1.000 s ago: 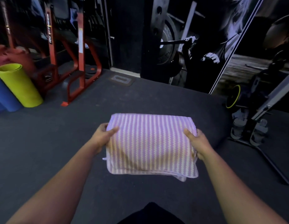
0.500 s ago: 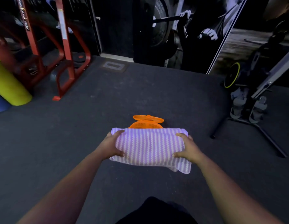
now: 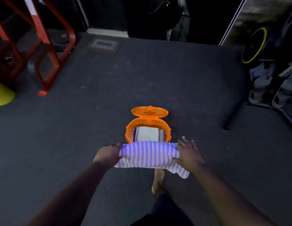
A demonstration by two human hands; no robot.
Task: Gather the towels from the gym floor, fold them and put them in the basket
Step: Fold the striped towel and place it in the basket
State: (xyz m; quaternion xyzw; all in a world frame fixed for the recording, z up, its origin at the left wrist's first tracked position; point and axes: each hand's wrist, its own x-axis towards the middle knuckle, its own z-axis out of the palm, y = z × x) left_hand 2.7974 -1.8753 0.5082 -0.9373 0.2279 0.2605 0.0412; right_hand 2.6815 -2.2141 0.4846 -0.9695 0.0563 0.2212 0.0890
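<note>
A folded purple-and-white striped towel (image 3: 147, 156) hangs between my hands just in front of the orange basket (image 3: 130, 128). My left hand (image 3: 107, 153) grips its left end and my right hand (image 3: 187, 154) grips its right end, with one corner drooping at the lower right. The basket stands on the dark gym floor with its lid (image 3: 149, 111) tipped open at the back. Inside lie folded towels, a white one (image 3: 147, 133) on top. The striped towel hides the basket's near rim.
A red steel rack (image 3: 47, 51) stands at the far left beside a yellow rolled mat (image 3: 2, 95). Exercise equipment with a yellow-rimmed wheel (image 3: 254, 44) and a black floor leg (image 3: 233, 113) fills the right side. My bare foot (image 3: 158, 180) is below the towel.
My view has tilted down and I have lowered the towel toward the floor. The orange basket has come fully into sight beyond the towel, showing the folded towels inside.
</note>
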